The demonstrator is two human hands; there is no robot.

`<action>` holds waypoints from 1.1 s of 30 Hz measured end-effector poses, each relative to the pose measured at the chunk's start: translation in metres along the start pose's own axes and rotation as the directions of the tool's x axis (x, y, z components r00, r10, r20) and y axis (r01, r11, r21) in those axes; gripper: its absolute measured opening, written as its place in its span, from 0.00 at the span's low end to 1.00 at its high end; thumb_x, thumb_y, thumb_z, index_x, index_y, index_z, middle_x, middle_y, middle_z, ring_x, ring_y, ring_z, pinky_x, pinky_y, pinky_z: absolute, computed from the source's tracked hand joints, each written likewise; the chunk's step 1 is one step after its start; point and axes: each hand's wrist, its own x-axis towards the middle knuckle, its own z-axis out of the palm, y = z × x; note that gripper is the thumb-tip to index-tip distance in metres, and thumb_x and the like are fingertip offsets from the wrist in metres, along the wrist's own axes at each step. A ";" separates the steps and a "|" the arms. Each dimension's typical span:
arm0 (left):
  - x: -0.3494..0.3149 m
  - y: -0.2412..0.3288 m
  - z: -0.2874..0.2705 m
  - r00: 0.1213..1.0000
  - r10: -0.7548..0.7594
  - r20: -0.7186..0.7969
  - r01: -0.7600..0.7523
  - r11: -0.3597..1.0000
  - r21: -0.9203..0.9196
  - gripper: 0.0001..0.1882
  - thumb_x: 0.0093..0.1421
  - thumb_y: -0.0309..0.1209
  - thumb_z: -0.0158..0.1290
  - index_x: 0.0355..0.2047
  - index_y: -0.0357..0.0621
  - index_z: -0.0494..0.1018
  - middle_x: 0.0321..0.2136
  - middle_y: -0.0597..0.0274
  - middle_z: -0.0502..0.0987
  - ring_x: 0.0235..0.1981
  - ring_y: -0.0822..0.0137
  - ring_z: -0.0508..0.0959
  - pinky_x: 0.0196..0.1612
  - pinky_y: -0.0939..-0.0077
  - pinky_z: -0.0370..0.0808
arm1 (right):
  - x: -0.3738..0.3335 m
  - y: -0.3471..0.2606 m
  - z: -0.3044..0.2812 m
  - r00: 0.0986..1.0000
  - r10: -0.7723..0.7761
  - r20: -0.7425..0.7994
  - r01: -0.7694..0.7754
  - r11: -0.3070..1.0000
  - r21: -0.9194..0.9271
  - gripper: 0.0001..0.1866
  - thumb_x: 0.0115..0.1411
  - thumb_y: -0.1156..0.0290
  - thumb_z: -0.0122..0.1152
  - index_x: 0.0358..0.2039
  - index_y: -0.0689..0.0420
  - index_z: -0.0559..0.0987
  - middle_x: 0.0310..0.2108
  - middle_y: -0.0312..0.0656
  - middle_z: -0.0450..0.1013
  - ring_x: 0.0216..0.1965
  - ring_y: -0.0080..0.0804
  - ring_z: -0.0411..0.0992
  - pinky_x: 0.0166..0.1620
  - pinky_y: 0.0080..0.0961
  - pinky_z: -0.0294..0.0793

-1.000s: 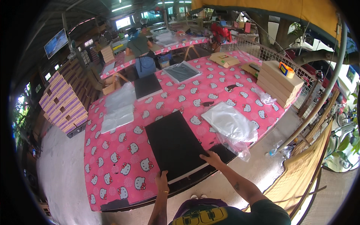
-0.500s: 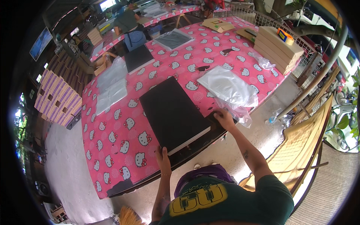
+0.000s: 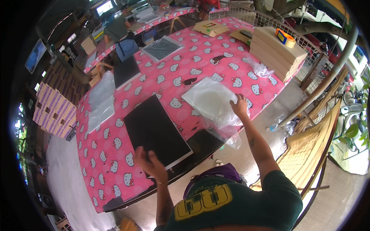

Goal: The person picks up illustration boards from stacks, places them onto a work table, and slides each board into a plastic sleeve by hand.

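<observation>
Bending its fingers over the right edge of a pile of clear plastic bags [image 3: 210, 98], the right hand [image 3: 239, 104] lies on or just above the film; whether it pinches any of it, I cannot tell. The left hand [image 3: 151, 163] has its fingers loosely curled and its thumb apart from them, with nothing gripped. It is over the near left corner of a large black book [image 3: 158, 129], and I cannot tell if it touches the cover.

The book lies flat and shut at the near side of the table, to the left of the bags, with its pale page edges facing the person. Under it all is a pink tablecloth [image 3: 97, 145] printed with white cat heads, and a dark strip shows along the near edge.

Farther left lie more clear bags [image 3: 102, 103], and beyond them a second black book [image 3: 126, 72]. Past that, toward the far edge, is a dark flat thing in clear plastic [image 3: 162, 48]. On the right, a crumpled piece of plastic [image 3: 261, 70] lies near a stack of brown boxes [image 3: 274, 54] with a roll of tape [image 3: 285, 37] on top. An opened carton [image 3: 211, 28] lies at the far end. Off the table to the left rises a big stack of brown and purple cartons [image 3: 54, 111], and another person [image 3: 116, 31] is beyond the far edge.
</observation>
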 end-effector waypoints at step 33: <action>0.004 -0.032 0.238 0.555 -0.660 0.507 0.814 0.556 -0.168 0.13 0.51 0.29 0.52 0.36 0.35 0.74 0.25 0.61 0.75 0.25 0.65 0.77 0.28 0.71 0.74 | 0.008 -0.033 0.036 0.946 -0.104 0.308 0.046 0.981 0.188 0.28 0.51 0.60 0.66 0.50 0.58 0.72 0.39 0.48 0.71 0.37 0.41 0.73 0.42 0.32 0.73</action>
